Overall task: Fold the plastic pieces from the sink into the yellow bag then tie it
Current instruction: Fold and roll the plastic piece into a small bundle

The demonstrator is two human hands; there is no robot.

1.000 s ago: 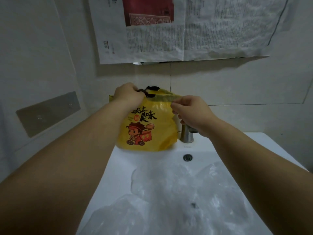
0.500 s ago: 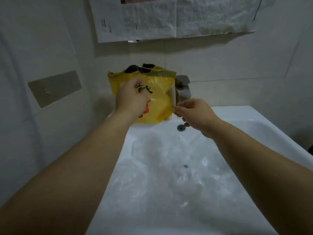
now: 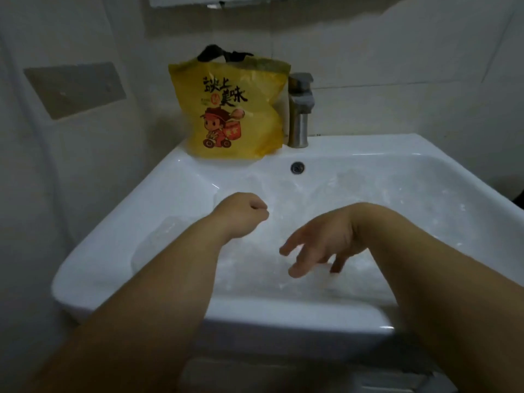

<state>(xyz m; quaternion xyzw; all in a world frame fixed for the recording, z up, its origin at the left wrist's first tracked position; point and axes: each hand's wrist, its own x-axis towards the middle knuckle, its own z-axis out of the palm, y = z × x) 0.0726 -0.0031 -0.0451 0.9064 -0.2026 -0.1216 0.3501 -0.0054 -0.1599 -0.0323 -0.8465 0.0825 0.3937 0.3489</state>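
The yellow bag (image 3: 229, 109), printed with a cartoon figure and black characters, stands upright on the sink's back ledge, left of the tap, with black handles sticking out of its top. Clear plastic pieces (image 3: 255, 262) lie crumpled in the white sink (image 3: 113, 251). My left hand (image 3: 243, 212) hovers over the left of the basin, fingers curled into a fist with nothing visible in it. Lower and to the right, my right hand (image 3: 317, 248) hangs over the plastic with its fingers spread downward; whether the fingertips touch the plastic I cannot tell.
A metal tap (image 3: 299, 109) stands at the back of the sink, right next to the bag. The overflow hole (image 3: 297, 167) sits below it. Tiled walls close in behind and on the left, with a grey patch (image 3: 73, 89) on the left wall.
Both hands have let go of the yellow bag and dropped toward the plastic in the basin. The bag now stands alone on the ledge. The view has tilted downward.
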